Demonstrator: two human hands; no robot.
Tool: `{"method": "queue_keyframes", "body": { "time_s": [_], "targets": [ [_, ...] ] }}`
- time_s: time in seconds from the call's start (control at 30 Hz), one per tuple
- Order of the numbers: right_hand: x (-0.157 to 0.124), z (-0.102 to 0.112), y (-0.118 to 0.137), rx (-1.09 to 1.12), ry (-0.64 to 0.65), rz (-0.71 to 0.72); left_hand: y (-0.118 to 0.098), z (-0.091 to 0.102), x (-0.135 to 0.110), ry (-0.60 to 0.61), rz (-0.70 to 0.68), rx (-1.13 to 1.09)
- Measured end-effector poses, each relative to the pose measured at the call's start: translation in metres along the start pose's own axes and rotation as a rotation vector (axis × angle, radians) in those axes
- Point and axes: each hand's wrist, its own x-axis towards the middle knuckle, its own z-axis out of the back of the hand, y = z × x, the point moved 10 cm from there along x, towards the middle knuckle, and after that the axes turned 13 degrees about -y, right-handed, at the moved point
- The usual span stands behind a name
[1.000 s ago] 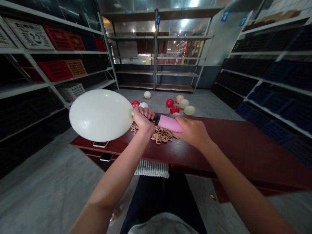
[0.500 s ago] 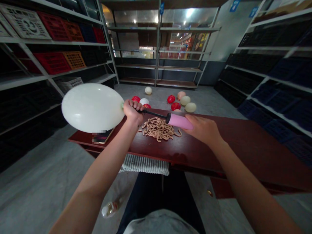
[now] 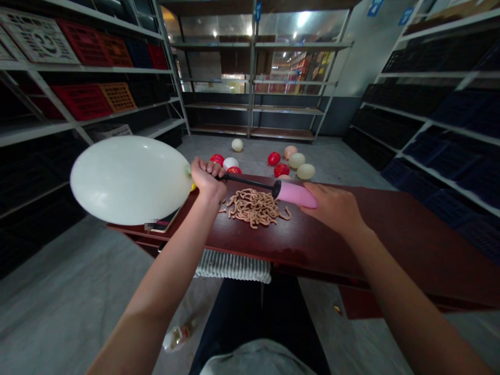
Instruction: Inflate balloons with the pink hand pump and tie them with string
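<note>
Pink pump barrel (image 3: 295, 194) has moved away from the left grip (image 3: 207, 178).

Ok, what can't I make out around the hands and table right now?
All in the head view:
- Whatever lies between the white balloon and the black rod: hidden by the left hand.
- The pink pump's near end: covered by the right hand.
- The phone's far end: behind the balloon, beside a pixelated patch.
- The yellow thing: mostly behind balloon and hand.
- The gold-coloured bit on the floor: too small to identify.
</note>
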Motion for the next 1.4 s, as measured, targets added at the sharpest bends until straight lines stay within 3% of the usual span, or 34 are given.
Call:
{"method": "queue_keyframes", "body": {
  "time_s": [0.23,0.57,0.8,0.97,1.1,1.4],
  "targets": [
    [-0.001,0.006,-0.004,0.018,-0.022,-0.021,0.012,-0.009,-0.011,0.041,-0.010,-0.020],
    [0.017,0.017,0.002,-0.025,-0.106,-0.056,0.023,-0.035,-0.027,0.109,-0.024,-0.046],
    [0.028,0.013,0.030,0.015,-0.086,-0.070,0.053,-0.031,-0.047,0.139,0.001,0.054],
    [0.024,0.011,0.030,0.075,-0.077,-0.081,0.060,-0.029,-0.044,0.148,0.068,0.061],
    [0.020,0.010,0.019,0.017,-0.066,-0.069,0.057,-0.029,-0.033,0.139,0.112,0.077],
    [0.002,0.008,-0.009,-0.049,-0.040,0.019,0.022,-0.021,-0.002,0.080,0.104,0.034]
  ]
}}
